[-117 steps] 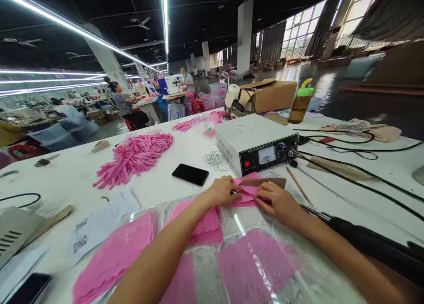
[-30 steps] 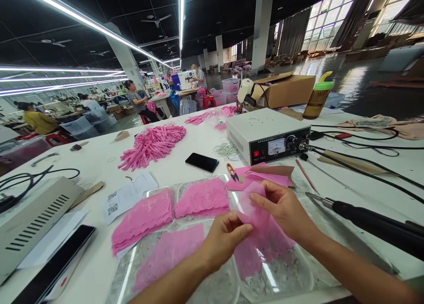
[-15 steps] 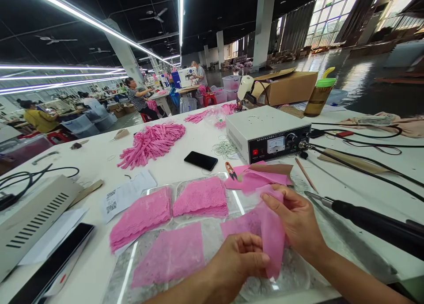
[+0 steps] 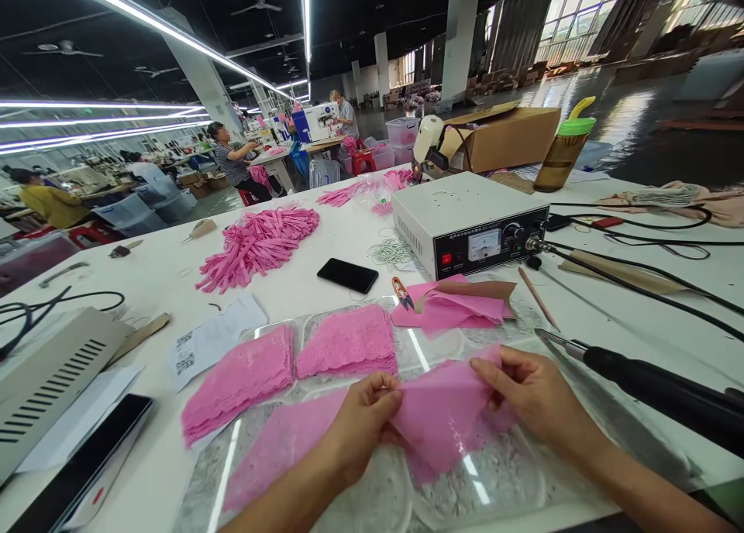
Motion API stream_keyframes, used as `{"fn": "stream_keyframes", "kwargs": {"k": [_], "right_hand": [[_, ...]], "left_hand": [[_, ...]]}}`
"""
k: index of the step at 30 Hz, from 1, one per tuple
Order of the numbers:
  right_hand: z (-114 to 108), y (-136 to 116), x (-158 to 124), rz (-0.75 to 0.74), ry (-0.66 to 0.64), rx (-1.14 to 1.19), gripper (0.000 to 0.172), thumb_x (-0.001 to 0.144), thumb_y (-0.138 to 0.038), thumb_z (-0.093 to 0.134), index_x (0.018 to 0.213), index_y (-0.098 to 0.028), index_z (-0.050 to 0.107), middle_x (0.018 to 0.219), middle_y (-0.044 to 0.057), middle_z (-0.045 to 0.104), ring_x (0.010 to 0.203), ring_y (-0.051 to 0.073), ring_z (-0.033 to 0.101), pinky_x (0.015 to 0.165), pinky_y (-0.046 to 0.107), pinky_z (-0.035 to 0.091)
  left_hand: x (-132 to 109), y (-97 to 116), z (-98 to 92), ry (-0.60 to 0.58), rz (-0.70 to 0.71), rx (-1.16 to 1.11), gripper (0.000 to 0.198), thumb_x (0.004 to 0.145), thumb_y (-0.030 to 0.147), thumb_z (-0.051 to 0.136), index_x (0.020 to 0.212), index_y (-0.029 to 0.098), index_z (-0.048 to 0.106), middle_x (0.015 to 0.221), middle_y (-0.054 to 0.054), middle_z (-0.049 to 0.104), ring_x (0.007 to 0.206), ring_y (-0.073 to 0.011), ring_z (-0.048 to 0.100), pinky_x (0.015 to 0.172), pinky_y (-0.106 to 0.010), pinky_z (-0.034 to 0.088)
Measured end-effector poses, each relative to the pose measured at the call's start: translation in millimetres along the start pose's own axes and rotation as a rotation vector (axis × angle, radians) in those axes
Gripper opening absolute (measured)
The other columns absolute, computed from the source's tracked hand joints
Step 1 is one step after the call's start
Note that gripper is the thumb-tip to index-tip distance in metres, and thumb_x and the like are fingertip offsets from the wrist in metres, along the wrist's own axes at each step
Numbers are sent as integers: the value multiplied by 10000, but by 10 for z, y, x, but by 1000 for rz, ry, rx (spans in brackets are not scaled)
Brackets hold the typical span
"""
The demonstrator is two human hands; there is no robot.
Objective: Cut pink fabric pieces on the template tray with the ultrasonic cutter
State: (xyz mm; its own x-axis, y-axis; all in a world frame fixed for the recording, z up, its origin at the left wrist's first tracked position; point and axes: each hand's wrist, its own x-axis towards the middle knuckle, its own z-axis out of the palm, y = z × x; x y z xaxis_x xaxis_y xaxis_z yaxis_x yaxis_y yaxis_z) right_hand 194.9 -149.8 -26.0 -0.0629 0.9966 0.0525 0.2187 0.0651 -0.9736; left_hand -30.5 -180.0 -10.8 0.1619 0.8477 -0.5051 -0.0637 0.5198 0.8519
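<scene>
We are holding a thin pink sheet [image 4: 445, 409] on the near side of the control box [image 4: 470, 211]. Our left hand [image 4: 363, 421] is pinching the sheet's left edge, and our right hand [image 4: 535, 386] is pinching its right edge. To the left of this box, near to it, a black phone [image 4: 347, 276] is lying.

Long tubes [image 4: 307, 22] are shining cold white under a dark ceiling [image 4: 354, 6], and daylight is coming through tall windows [image 4: 575, 22] at upper right, throwing glare onto the glossy floor [image 4: 625, 122]. The table [image 4: 342, 235] is looking bright, while narrow white reflections are streaking the clear plastic sheet [image 4: 363, 502]. The pink cloth [image 4: 445, 413] in the foreground is showing fairly crisply; the background is looking soft, and lens distortion is stretching the edges.
</scene>
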Motion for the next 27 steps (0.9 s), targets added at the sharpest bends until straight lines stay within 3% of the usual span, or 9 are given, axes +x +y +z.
{"fn": "stream_keyframes", "kwargs": {"k": [4, 7, 12, 15, 18, 21, 24, 27], "right_hand": [[-55, 248, -12, 67, -45, -145, 537, 796, -588, 572, 478, -211, 361, 451, -38, 324, 420, 114, 323, 407, 251, 259], [-103, 342, -37, 89, -58, -226, 542, 810, -590, 530, 489, -209, 317, 482, -42, 260, 456, 113, 263, 438, 261, 217], [-179, 308, -97, 66, -102, -325, 489, 837, -558, 506, 512, -204, 419, 531, -22, 344, 496, 135, 326, 464, 274, 244], [-208, 207, -134, -18, -144, -409, 450, 876, -507, 477, 543, -205, 499, 571, -1, 445, 520, 151, 413, 481, 274, 319], [-211, 131, -169, -68, -166, -451, 433, 898, -479, 461, 569, -206, 526, 593, 8, 481, 536, 157, 456, 487, 269, 357], [-200, 134, -200, -98, -104, -497, 427, 901, -469, 440, 568, -210, 503, 575, 1, 462, 511, 151, 444, 470, 268, 351], [-219, 164, -237, -89, -78, -556, 419, 890, -462, 460, 552, -213, 451, 550, -12, 424, 485, 143, 418, 453, 264, 339], [-271, 149, -290, -69, -143, -532, 427, 922, -452, 462, 569, -211, 451, 582, -10, 443, 521, 148, 456, 486, 254, 379]], "left_hand": [[142, 15, -97, -8, -23, 176, 455, 617, 522, 721, 812, 180, 491, 544, 90, 478, 392, -143, 572, 379, -223, 404], [172, 87, -136, 15, 25, 307, 286, 691, 379, 683, 828, 166, 551, 549, 88, 504, 332, -102, 516, 341, -189, 296], [185, 167, -139, 60, 134, 401, 127, 722, 201, 634, 832, 142, 608, 514, 83, 480, 445, -55, 421, 449, -173, 278], [174, 162, -107, 59, 162, 375, 191, 744, 255, 626, 889, 136, 589, 526, 86, 455, 492, -65, 427, 482, -176, 298], [151, 127, -68, 68, 180, 314, 321, 785, 416, 596, 959, 151, 547, 604, 82, 452, 513, -83, 522, 499, -194, 381], [160, 62, -50, 26, 94, 199, 480, 759, 578, 592, 1005, 180, 484, 676, 75, 488, 455, -123, 600, 426, -228, 442], [179, 15, -56, -18, 7, 156, 534, 706, 608, 641, 976, 187, 455, 647, 77, 504, 381, -136, 587, 326, -209, 396], [133, 56, -67, -23, 22, 162, 516, 721, 592, 634, 983, 181, 461, 567, 93, 480, 380, -126, 578, 336, -183, 392]]}}
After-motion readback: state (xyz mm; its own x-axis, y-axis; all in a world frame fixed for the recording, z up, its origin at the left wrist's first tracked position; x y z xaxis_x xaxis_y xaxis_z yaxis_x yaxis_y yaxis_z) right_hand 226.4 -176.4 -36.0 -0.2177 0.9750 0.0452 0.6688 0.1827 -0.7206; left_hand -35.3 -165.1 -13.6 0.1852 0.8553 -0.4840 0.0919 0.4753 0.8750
